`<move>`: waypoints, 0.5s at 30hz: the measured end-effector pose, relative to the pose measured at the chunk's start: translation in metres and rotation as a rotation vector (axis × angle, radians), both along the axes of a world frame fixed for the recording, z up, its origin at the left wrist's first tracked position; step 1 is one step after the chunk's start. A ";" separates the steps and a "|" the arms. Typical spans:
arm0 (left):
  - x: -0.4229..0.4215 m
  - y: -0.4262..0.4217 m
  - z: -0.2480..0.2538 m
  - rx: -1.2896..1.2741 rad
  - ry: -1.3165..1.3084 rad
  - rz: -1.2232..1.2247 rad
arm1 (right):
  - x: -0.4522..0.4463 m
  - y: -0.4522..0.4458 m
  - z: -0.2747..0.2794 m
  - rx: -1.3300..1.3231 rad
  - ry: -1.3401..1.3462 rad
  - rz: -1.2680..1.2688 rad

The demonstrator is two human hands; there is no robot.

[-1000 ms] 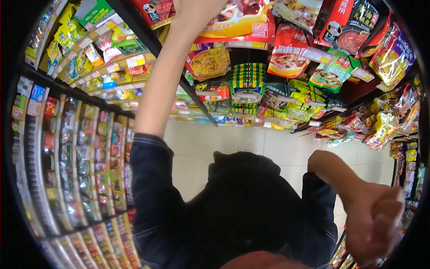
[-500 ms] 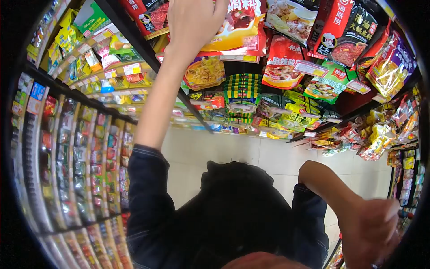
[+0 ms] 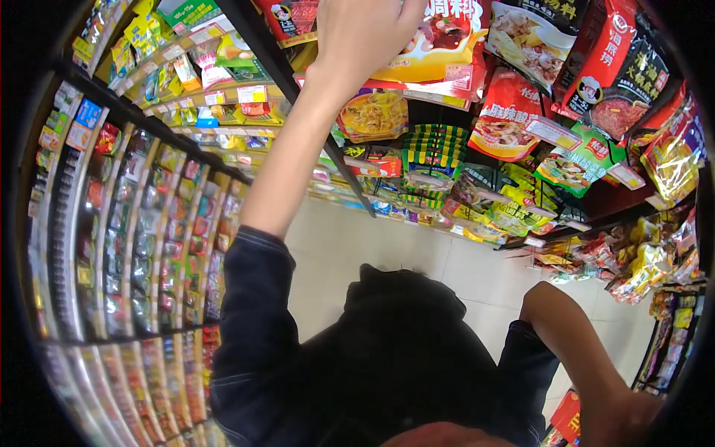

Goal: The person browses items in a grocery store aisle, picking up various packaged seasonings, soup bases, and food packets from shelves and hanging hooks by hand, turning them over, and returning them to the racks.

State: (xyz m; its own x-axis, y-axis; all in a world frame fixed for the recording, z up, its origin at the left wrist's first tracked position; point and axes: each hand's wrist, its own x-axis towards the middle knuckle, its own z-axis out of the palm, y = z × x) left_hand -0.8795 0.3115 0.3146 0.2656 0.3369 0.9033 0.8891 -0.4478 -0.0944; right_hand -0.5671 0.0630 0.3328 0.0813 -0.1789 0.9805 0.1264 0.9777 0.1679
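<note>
My left hand (image 3: 365, 41) reaches up to the top shelf, over the left side of a red and yellow seasoning packet (image 3: 439, 59). The thumb lies against the packet's front; the other fingers run out of the top of the view, so their grip is hidden. To the left of the wrist is a red and black packet (image 3: 294, 18), and to the right a dark packet with a food picture (image 3: 532, 37). My right hand (image 3: 629, 417) hangs low at the bottom right, dark and partly lost at the lens edge, its fingers unclear.
Below stand a noodle-picture packet (image 3: 372, 115), a row of green and yellow packets (image 3: 433, 156), and a red packet (image 3: 510, 115). A black shelf upright (image 3: 279, 59) runs left of my forearm. Tall shelves (image 3: 141, 246) line the left side. Pale tiled floor (image 3: 320, 238) lies below.
The view has shifted, so the shelves sit further right and slightly lower. My left hand stays at the same packet. My right hand has dropped lower toward the view's edge.
</note>
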 end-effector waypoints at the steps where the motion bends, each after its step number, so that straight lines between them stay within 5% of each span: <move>1: 0.000 0.001 0.000 0.009 0.004 0.000 | -0.006 0.004 0.001 -0.005 -0.005 0.003; 11: 0.003 0.001 0.002 0.003 -0.026 -0.024 | 0.021 -0.018 -0.001 0.120 -0.092 -0.147; 15: 0.001 -0.005 -0.005 -0.007 -0.062 -0.078 | 0.054 -0.029 0.006 -0.032 -0.388 -0.088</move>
